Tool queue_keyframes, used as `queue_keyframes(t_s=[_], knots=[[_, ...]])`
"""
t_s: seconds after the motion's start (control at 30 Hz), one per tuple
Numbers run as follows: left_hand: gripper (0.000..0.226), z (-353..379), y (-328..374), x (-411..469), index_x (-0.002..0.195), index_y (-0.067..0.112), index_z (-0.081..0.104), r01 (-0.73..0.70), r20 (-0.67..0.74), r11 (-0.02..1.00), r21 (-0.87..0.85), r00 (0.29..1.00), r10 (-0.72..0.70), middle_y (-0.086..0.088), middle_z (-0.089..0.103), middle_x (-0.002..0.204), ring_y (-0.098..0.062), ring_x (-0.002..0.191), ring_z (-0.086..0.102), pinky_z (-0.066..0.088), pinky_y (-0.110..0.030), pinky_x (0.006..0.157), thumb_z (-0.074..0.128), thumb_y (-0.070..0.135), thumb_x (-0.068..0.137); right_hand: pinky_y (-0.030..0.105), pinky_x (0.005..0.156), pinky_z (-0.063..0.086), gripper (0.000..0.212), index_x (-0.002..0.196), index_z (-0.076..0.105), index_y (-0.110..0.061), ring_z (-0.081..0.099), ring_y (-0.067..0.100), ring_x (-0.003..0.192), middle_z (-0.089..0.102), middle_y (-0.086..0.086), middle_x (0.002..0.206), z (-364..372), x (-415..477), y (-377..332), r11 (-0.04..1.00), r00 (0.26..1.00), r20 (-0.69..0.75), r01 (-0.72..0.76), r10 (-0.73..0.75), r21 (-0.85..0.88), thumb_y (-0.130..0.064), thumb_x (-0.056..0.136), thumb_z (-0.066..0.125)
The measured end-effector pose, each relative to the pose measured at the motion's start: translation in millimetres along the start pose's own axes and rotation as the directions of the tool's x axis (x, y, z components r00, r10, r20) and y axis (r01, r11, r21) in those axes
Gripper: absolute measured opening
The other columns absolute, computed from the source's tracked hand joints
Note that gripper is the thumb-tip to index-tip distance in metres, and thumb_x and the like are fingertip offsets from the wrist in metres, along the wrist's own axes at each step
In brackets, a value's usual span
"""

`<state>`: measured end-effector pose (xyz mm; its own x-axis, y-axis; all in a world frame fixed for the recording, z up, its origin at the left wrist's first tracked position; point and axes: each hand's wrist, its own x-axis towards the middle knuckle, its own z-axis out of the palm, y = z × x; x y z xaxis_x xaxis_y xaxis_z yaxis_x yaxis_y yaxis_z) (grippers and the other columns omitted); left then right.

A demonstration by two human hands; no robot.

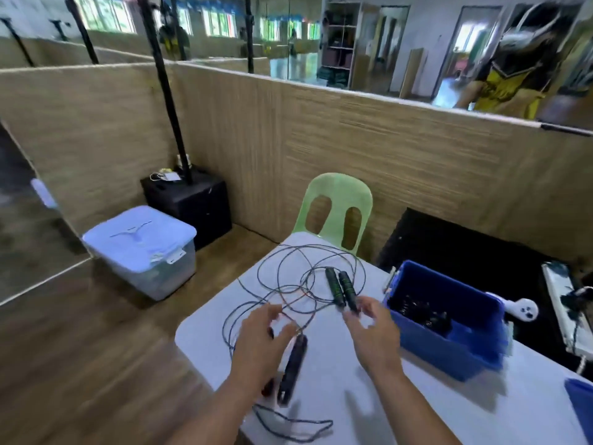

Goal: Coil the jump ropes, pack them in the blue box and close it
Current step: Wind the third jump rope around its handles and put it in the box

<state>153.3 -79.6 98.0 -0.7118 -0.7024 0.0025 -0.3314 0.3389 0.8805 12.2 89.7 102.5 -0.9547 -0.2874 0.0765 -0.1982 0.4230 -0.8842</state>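
Now | jump ropes [332, 284] beneath left hand [261, 340], ahead of right hand [373, 332] | both loosely spread

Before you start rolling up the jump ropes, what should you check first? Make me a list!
1. Blue plastic box open: ok.
2. Room in the box: ok, dark things lie inside, but bare floor shows.
3. Thin dark rope cords untangled: not ok, loops cross on the white table.
4. Black handles with green bands together: ok, side by side.
5. Right hand gripping those handles: cannot tell, blurred.
6. Left hand holding a cord: cannot tell.
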Motion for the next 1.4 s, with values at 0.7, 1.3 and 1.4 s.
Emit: queue_keyframes(t_s=[0.7, 1.3, 1.4], knots=[[0.010, 13, -98, 22, 0.099, 0.027, 0.061, 0.129, 0.217, 0.924, 0.360, 0.952, -0.217, 0.005, 0.053, 0.113, -0.009, 0.085, 0.061, 0.048, -0.024, 0.076, 0.064, 0.020, 0.093, 0.031, 0.074, 0.043, 0.043, 0.113, 0.050, -0.015, 0.060, 0.026, 0.099, 0.060, 0.007, 0.111, 141, -17, 42, 0.879, 0.877, 0.287, -0.252, 0.384, -0.405, -0.032, 0.083, 0.076], [0.025, 15, -89, 22, 0.097, 0.028, 0.064, 0.430, 0.165, 0.890, -0.149, 0.899, -0.406, 0.011, 0.072, 0.097, -0.013, 0.084, 0.071, 0.058, -0.034, 0.078, 0.069, 0.010, 0.080, 0.025, 0.062, 0.048, 0.006, 0.087, 0.067, -0.020, 0.064, 0.012, 0.073, 0.070, -0.003, 0.082, 136, -6, 29, 0.910, 0.848, 0.334, -0.403, 0.412, -0.097, -0.018, 0.081, 0.067], [0.028, 10, -80, 18, 0.101, 0.027, 0.067, 0.406, 0.189, 0.874, -0.269, 0.912, -0.365, 0.015, 0.074, 0.097, -0.018, 0.083, 0.072, 0.060, -0.045, 0.083, 0.067, 0.012, 0.077, 0.026, 0.062, 0.049, 0.007, 0.083, 0.070, -0.018, 0.064, 0.013, 0.068, 0.070, -0.005, 0.076, 130, -7, 19, 0.907, 0.851, 0.341, -0.421, 0.400, -0.013, -0.014, 0.079, 0.067]])
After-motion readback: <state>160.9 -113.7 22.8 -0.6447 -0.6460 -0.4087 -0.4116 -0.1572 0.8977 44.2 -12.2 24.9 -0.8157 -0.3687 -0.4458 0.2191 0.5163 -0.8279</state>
